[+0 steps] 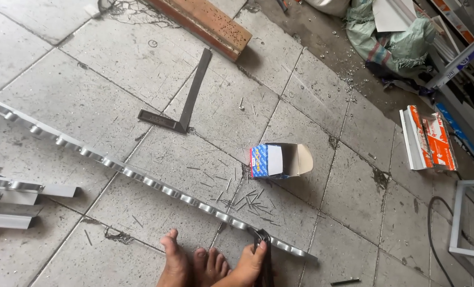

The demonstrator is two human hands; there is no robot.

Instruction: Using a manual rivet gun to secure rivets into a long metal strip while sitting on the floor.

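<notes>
Floor point(88, 101) of grey tiles is carrying everything here. A long metal rail point(141, 178) with a row of holes is lying slantwise across it, running from the left edge down towards the bottom edge. Its lower end is sitting just beside a hand point(247, 268) at the bottom edge; which hand this is I cannot tell. The hand is closing its fingers around a thin dark tool point(263, 255), whose top is touching the rail near that end. A bare foot point(176, 263) is resting just left of the hand. A dark steel square point(181, 103) is lying nearer the top edge. A small open cardboard box point(276, 160) is lying on its side at mid-floor, with loose nails point(247, 201) scattered between it and the rail.
</notes>
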